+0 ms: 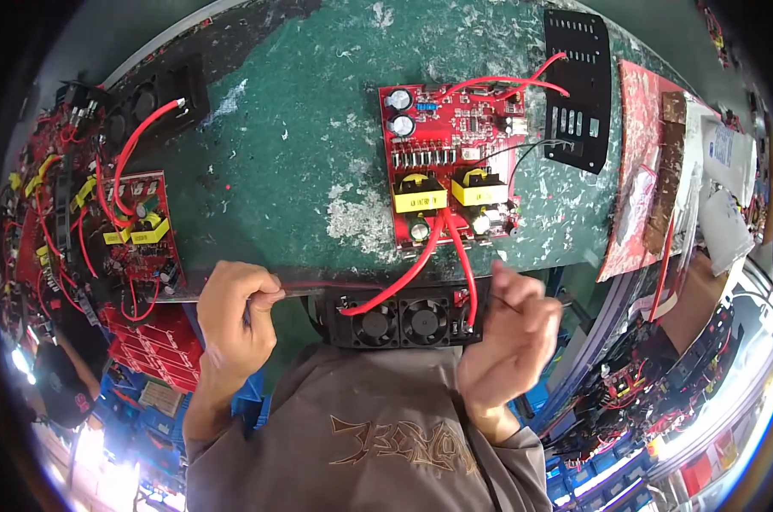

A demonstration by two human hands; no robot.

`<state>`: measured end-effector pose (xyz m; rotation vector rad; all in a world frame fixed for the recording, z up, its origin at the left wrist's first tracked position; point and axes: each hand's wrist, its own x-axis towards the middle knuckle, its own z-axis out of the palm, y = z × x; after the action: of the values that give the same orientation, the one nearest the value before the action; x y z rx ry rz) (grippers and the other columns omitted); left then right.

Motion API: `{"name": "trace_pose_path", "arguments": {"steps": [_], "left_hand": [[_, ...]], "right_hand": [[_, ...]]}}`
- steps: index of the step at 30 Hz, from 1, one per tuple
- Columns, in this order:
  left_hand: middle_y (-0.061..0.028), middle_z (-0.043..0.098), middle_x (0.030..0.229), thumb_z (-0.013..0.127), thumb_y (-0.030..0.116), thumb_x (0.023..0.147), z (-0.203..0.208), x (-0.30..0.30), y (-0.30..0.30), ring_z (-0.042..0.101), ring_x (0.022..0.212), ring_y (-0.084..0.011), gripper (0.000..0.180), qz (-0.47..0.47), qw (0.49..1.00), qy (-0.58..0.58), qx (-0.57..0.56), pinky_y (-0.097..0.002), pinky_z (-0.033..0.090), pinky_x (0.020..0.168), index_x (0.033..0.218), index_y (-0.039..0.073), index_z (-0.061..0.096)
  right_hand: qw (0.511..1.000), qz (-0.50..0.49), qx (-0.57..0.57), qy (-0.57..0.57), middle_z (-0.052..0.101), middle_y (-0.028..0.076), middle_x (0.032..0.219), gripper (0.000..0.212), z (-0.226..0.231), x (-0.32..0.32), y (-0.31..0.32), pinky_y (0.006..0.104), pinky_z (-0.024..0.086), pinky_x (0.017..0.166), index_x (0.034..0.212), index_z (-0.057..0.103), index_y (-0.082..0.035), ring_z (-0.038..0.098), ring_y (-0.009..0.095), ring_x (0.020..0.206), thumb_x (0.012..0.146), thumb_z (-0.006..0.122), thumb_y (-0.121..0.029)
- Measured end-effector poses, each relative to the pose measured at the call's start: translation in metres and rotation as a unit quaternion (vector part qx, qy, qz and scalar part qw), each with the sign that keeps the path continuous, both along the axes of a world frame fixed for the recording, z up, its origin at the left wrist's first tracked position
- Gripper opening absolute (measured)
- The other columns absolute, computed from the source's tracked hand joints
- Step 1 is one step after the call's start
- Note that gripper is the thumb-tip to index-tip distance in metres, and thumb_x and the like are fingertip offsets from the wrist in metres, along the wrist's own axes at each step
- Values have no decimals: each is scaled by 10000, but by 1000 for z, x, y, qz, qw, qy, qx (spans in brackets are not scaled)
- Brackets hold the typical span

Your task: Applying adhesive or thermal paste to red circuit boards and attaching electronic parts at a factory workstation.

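Note:
My left hand [235, 317] is closed at the table's front edge, thumb pressed to curled fingers; whatever it holds, if anything, is hidden. My right hand [513, 337], also with curled fingers, is beside the right end of a black fan panel [403, 343]. That panel, with two small fans, sits between the table edge and my body. Two thick red wires [403, 283] run to it from a red circuit board [408, 141] lying on the table. The board carries two yellow-wrapped transformers [421, 198] and several capacitors. Red and black wires link it to a black slotted panel [578, 90] at the far right.
Several wired boards crowd the left end of the green worn table [293, 171], near another black fan panel [160, 98]. A scuffed red board [634, 154] and white packets [728, 154] lie at right. Blue bins [250, 397] and red parts [152, 341] stand below the edge.

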<state>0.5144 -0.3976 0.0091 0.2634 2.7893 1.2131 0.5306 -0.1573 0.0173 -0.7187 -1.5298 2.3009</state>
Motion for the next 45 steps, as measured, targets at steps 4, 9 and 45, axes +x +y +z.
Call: {"name": "trace_pose_path", "arguments": {"steps": [4,9,45], "left_hand": [[-151,631,688,599,-50,844,29,-23,11,621,618,-213,74,-27,978,-11,207,-311,504,595,890,-18,551],[-136,679,670,675,-63,767,44,-56,52,656,594,-221,32,-80,907,-100,402,-296,512,547,787,-40,665],[-108,628,662,705,1,786,9,-76,98,559,525,-145,100,-78,953,-69,284,-245,405,489,881,-29,700]], "right_hand": [[992,30,44,114,421,30,622,245,24,-23,18,287,369,489,864,426,-69,412,137,541,1029,416,-250],[921,254,279,95,590,134,741,275,45,-44,28,299,428,544,929,506,24,527,181,614,1038,387,-198],[783,358,508,16,569,59,607,174,53,-82,38,266,352,428,889,721,-23,473,132,454,728,730,44]]}}
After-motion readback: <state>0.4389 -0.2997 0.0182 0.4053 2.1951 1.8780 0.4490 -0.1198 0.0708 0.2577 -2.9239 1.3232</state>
